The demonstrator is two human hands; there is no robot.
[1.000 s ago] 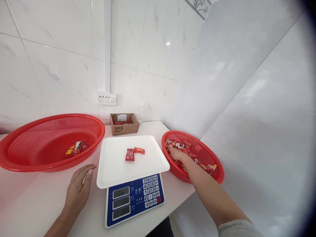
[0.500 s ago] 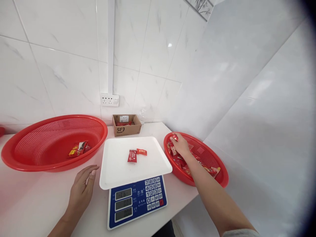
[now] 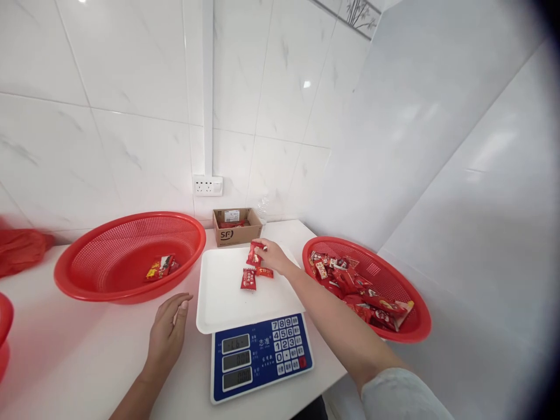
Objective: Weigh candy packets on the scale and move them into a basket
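Note:
My right hand (image 3: pixel 275 258) is closed on a red snack packet (image 3: pixel 254 254) over the far part of the white scale tray (image 3: pixel 219 309). Just below it, a red packet (image 3: pixel 248 280) and a smaller orange-red packet (image 3: pixel 265 272) lie on the tray. My left hand (image 3: pixel 167 331) rests near the tray's left edge, fingers stretched out and holding nothing. The digital scale (image 3: pixel 262 373) has a blue front panel with keys and three displays. To the right, a red plastic basket (image 3: pixel 409 286) holds many red snack packets.
On the left stands a larger red basket (image 3: pixel 83 277) with a few packets (image 3: pixel 160 268) inside. A small cardboard box (image 3: pixel 238 235) sits behind the tray by the wall. A red bag (image 3: pixel 21 251) and another red rim (image 3: pixel 4 318) show at the far left.
My right hand has moved left from the right basket to above the tray, carrying a red packet. The view has shifted slightly left; my left hand keeps its place beside the tray.

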